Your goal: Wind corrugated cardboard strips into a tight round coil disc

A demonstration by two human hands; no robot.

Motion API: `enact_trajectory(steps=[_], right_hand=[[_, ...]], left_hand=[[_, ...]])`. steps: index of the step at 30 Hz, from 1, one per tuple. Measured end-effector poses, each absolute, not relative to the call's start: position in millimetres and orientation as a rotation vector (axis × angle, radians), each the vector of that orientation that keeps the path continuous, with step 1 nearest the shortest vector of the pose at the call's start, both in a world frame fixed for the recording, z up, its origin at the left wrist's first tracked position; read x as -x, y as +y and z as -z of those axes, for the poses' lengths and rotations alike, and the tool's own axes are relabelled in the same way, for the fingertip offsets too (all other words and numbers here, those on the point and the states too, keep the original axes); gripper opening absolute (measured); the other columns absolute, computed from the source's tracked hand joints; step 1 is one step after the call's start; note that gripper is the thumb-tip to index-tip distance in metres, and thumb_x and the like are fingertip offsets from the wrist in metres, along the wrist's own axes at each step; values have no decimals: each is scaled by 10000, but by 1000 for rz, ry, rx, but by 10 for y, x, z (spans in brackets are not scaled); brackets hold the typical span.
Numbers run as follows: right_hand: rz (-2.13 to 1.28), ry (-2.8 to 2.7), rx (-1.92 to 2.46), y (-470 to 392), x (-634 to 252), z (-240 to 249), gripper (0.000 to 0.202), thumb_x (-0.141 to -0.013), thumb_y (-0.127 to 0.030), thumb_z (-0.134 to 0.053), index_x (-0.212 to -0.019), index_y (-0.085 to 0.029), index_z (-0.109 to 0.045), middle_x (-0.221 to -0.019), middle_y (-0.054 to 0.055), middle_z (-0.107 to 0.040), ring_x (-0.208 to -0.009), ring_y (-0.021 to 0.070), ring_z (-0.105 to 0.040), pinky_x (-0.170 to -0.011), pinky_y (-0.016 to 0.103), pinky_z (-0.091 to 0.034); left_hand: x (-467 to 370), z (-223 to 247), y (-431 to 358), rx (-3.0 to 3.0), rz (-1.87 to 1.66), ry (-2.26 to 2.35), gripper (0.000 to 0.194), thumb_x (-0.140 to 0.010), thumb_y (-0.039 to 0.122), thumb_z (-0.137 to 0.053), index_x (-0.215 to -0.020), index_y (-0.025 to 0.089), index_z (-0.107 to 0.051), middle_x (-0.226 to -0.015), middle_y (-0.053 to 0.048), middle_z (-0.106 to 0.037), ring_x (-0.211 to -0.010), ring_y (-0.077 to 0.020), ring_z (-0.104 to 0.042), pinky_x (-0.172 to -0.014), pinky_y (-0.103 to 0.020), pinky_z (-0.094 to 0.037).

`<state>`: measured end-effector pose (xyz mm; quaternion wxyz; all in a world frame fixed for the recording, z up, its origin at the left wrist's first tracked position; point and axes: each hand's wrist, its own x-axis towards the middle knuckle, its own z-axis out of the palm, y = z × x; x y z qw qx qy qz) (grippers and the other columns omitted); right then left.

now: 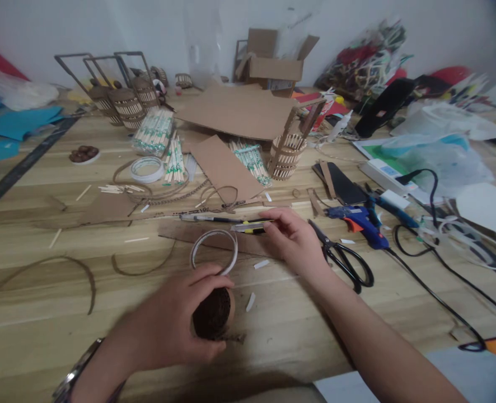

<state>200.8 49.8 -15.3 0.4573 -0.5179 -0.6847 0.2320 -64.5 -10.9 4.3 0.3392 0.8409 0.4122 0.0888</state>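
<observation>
My left hand (178, 319) curls around a dark brown, round coil (212, 316) that looks like rolled cardboard strip, its ridged end facing up. Just beyond it, a roll of double-sided tape (194, 254) lies on a narrow cardboard strip (218, 240). My right hand (296, 240) pinches the end of a yellow-and-black utility knife (248, 227), thumb and forefinger together over it. A black pen (208, 219) lies right behind the knife. Black-handled scissors (344, 257) rest beside my right wrist.
A blue glue gun (357, 218) with a trailing cord lies at right. Behind are cardboard sheets (239, 109), packs of wooden sticks (153, 131), a slatted bucket (288, 154) and several similar buckets (128, 106) at back left. A bowl of brown balls (84, 155) stands left.
</observation>
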Motion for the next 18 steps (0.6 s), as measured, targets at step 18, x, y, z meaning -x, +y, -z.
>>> enact_trajectory(steps=[18], right_hand=[[156,-2360,1000,408,-1945,183,216,-979,-183,-539,-1063,-241,-728,-869,54,-655,-728,182,-541,-661,289,-410]], left_hand=[[535,-196,-85,-2126,44,1043,709,-651,365,-809,-1318,238,-604,-1490,-135,-522,-1308,-397,-537,-1080,-562,-440]])
